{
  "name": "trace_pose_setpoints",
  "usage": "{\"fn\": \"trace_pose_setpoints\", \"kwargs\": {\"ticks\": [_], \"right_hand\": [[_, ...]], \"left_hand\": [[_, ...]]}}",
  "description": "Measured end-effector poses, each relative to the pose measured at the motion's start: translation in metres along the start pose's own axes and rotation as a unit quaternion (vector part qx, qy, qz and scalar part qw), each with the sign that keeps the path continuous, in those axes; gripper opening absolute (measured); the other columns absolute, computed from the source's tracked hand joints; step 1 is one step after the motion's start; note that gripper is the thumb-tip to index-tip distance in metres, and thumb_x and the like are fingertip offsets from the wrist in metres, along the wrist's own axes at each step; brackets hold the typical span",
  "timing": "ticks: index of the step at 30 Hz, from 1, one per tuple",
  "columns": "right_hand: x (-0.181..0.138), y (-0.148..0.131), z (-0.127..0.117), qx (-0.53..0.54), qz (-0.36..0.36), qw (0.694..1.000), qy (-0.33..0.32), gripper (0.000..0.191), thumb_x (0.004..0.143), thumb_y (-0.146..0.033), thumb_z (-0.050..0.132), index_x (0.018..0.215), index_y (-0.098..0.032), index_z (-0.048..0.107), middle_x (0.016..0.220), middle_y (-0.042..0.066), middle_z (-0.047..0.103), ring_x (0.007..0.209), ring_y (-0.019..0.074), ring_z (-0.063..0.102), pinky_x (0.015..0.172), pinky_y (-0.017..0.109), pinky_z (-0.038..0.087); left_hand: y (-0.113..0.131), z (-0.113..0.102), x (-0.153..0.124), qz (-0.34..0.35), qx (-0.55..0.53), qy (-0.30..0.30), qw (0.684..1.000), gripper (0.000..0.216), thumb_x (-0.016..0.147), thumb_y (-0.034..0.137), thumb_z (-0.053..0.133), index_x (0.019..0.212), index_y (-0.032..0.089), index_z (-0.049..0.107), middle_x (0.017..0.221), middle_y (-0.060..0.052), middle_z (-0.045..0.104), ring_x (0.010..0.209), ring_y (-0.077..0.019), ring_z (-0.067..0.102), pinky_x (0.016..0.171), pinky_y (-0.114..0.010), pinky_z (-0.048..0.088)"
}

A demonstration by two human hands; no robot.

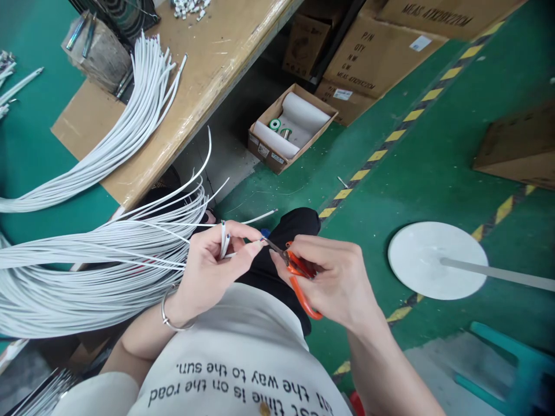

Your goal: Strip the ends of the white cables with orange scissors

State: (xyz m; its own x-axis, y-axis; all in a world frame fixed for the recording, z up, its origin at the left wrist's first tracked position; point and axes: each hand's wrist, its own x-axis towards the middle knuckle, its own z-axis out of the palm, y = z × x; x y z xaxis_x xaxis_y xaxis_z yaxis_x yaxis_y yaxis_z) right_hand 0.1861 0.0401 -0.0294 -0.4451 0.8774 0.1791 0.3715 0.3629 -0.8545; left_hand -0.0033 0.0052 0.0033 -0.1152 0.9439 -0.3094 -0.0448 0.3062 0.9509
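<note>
White cable ends (224, 241) are held in the left hand (219, 261), off the worktop (236, 49), 1 coloured tip (262, 238) being pinched by thumb and forefinger. Orange-handled scissors (296, 267) are clasped in the right hand (336, 277), the slim metal blades set at that tip. The tip is best kept steady and the blades squared to it, so that inner cores are not nicked. Smooth, rounded, flexible-looking sheathing is seen on the long white bundle (99, 309), fanned in soft curves.
</note>
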Motion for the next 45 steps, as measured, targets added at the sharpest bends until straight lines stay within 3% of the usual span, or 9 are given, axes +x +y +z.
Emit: {"fn": "trace_pose_setpoints", "kwargs": {"ticks": [16,25,32,45], "right_hand": [[-0.0015,0.0,0.0011,0.011,-0.014,1.0,-0.021,0.046,0.084,-0.003,0.061,0.069,-0.022,0.021,0.06,-0.007,0.026,0.055,0.0074,0.021,0.048,0.027,0.019],[-0.0003,0.0004,0.0046,0.009,-0.023,1.0,0.004,0.046,0.082,-0.002,0.059,0.066,-0.022,0.021,0.059,-0.007,0.025,0.054,0.0074,0.019,0.047,0.028,0.016],[-0.0002,0.0047,0.0082,0.017,0.0,0.996,0.085,0.048,0.087,-0.005,0.065,0.061,-0.02,0.026,0.059,-0.007,0.024,0.054,0.0062,0.019,0.047,0.027,0.015],[-0.0014,0.0077,0.0035,0.021,0.021,0.998,0.052,0.049,0.09,-0.011,0.069,0.06,-0.02,0.031,0.059,-0.007,0.028,0.054,0.0072,0.023,0.047,0.026,0.019]], "left_hand": [[-0.002,-0.0025,0.0013,0.013,-0.015,-0.015,1.0,0.008,0.089,0.027,0.082,0.087,0.02,0.082,0.058,0.004,0.052,0.054,-0.0071,0.036,0.051,-0.022,0.027],[-0.0039,-0.003,0.0011,0.015,-0.024,-0.016,0.999,0.006,0.09,0.028,0.082,0.089,0.023,0.084,0.058,0.005,0.053,0.053,-0.007,0.035,0.05,-0.022,0.026],[-0.0031,-0.0037,0.0005,0.01,-0.02,-0.024,0.999,0.006,0.092,0.027,0.08,0.091,0.022,0.084,0.072,-0.001,0.072,0.055,-0.007,0.038,0.053,-0.023,0.03],[-0.0044,-0.0036,-0.0005,-0.022,-0.087,-0.043,0.995,0.01,0.094,0.031,0.08,0.091,0.022,0.083,0.078,-0.001,0.077,0.051,-0.0039,0.041,0.046,-0.018,0.032]]}}
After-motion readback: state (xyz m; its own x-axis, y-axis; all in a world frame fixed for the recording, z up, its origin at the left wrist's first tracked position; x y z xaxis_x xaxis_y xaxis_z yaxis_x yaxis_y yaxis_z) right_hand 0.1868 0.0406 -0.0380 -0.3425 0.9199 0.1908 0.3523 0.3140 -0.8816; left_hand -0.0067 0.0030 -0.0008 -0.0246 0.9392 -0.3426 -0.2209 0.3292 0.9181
